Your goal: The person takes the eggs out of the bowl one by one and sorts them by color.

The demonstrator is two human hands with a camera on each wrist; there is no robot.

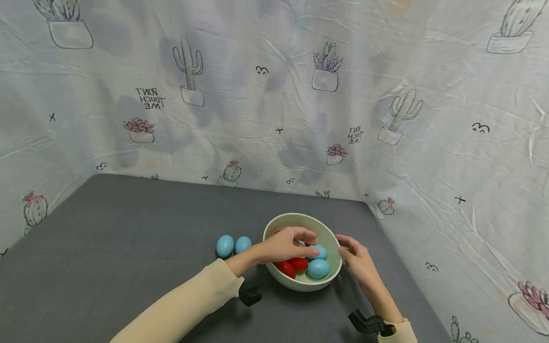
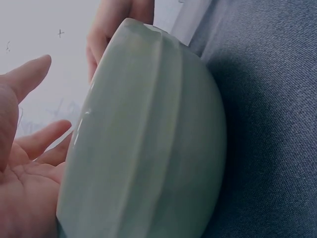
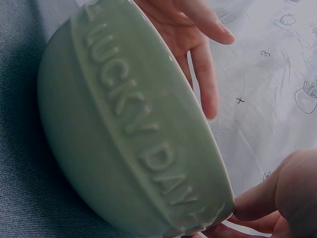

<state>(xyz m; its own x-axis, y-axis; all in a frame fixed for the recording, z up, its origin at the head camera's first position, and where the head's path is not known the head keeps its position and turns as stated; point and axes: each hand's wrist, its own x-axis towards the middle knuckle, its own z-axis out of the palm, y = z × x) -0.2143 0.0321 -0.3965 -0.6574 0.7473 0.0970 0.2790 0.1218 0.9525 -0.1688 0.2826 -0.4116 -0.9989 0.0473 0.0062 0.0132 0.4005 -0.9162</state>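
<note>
A pale green bowl (image 1: 296,285) with raised "LUCKY DAY" lettering on its outer wall stands on the dark grey tabletop. Inside lie red eggs (image 1: 285,269) and blue eggs (image 1: 319,268), several in all, some covered by my hand. My left hand (image 1: 288,245) reaches in over the bowl from the left, fingers loosely spread. The left wrist view shows its palm (image 2: 34,193) beside the rim, holding nothing. My right hand (image 1: 359,261) steadies the bowl at its right side. Its thumb and fingers (image 3: 257,201) meet the rim and outer wall.
Two more blue eggs rest on the table left of the bowl, a larger-looking one (image 1: 225,246) and another (image 1: 243,245) close to my left forearm. A pale cactus-print cloth (image 1: 257,119) hangs behind and along the sides. Black cameras (image 1: 250,294) sit on both wrists.
</note>
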